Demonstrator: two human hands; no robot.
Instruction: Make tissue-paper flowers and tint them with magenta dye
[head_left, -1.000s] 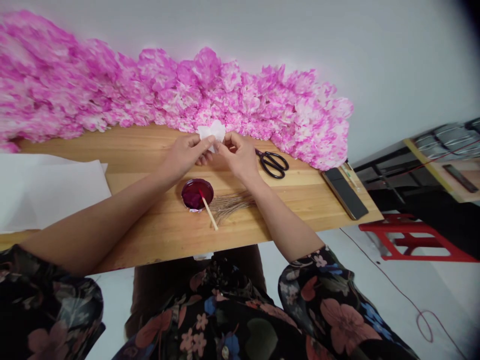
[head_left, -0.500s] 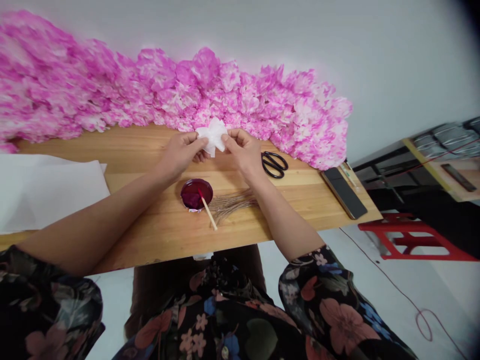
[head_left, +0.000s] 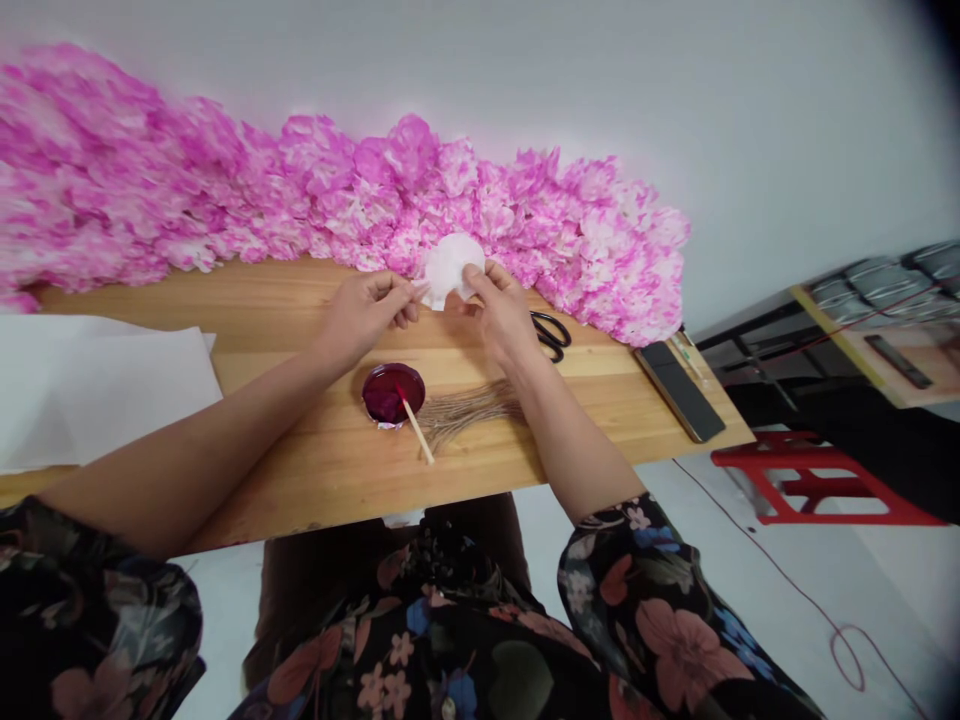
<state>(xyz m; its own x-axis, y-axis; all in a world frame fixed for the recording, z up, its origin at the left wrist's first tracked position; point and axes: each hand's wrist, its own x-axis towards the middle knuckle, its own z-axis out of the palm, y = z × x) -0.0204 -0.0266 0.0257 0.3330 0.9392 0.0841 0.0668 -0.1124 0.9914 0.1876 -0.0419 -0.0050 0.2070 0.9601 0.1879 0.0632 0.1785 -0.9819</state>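
A thin white paper piece [head_left: 453, 264] with a rounded outline is held up between my hands, in front of the pink flowers. My right hand [head_left: 501, 312] pinches its right side between thumb and fingers. At its left edge, my left hand [head_left: 373, 312] is closed with thumb and fingertips on a small narrow bit of the paper. Below the hands stands a round dish of dark red liquid [head_left: 384, 394], a wooden stick [head_left: 418, 432] leaning in it with a red tip. Beside the dish lies a bundle of thin brown strands [head_left: 472, 405], partly under my right forearm.
Pink and white paper flowers [head_left: 247, 190] line the back of the wooden table [head_left: 330, 480]. White sheets [head_left: 97, 390] lie at left. Black-handled scissors [head_left: 553, 335] are partly behind my right hand. A phone [head_left: 681, 392] lies at the right edge; a red stool [head_left: 825, 480] stands beyond.
The white paper went from a pointed, petal-like shape to a rounder one. My right hand has shifted slightly right with it, and my left fingers have slid to its left edge.
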